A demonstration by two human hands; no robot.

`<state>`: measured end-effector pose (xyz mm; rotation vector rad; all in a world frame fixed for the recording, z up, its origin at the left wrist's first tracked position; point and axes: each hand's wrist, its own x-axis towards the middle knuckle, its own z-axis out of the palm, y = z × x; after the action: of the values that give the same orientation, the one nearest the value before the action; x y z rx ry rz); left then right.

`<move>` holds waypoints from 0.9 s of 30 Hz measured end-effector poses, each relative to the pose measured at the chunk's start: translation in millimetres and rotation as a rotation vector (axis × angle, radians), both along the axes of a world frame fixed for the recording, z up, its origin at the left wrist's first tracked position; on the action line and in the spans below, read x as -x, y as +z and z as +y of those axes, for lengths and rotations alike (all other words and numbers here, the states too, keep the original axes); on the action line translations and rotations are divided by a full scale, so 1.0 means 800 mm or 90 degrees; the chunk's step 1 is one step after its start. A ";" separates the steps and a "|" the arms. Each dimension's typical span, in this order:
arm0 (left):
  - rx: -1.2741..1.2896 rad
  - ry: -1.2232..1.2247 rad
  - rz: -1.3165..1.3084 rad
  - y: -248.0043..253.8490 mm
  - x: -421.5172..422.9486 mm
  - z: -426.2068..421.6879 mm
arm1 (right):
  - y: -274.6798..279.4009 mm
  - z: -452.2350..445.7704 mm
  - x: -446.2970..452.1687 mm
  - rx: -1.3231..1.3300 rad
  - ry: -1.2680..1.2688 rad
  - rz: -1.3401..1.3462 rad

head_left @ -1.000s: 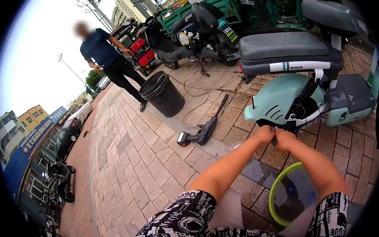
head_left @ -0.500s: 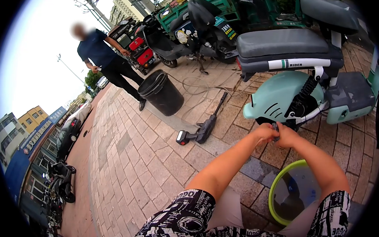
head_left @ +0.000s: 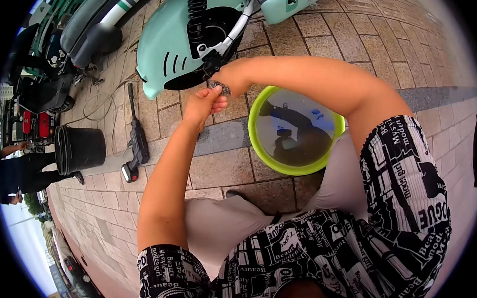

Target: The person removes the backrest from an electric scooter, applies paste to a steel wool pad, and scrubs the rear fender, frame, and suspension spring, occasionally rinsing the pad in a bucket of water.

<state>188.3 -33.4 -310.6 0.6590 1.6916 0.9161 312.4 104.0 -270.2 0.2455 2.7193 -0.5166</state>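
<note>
Lime plastic rimmed the basin (head_left: 253, 134); I saw open room between it and the left arm (head_left: 166, 183). Ahead, the left hand (head_left: 200, 106) and right hand (head_left: 235, 78) gripped a grey wad (head_left: 221, 87), perhaps cloth, close by the teal scooter (head_left: 166, 39). Leftward were a spray gun (head_left: 138, 143), then a black bucket (head_left: 83, 149), on block paving (head_left: 216, 172).

An outdoor roadside spot is indicated by the stone paving (head_left: 326, 49) laid beneath the mint-green scooter (head_left: 166, 33), by the dark scooter (head_left: 43, 96) parked to the left of it, and by the car (head_left: 76, 273) and daylit sky (head_left: 23, 230) seen well apart from it.
</note>
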 end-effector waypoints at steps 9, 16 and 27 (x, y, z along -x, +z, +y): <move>-0.102 -0.603 0.407 -0.098 -0.134 -0.050 | -0.022 0.058 -0.083 0.078 -0.044 -0.137; -0.120 -0.740 0.611 -0.153 -0.204 -0.070 | -0.085 0.026 -0.159 0.156 -0.088 -0.099; 0.130 -0.868 0.594 -0.179 -0.201 -0.048 | -0.153 -0.010 -0.219 0.044 0.067 -0.051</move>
<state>348.8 -71.9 -453.8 1.9066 1.4790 -0.6292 488.0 96.3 -392.8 0.1023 2.6144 -0.5576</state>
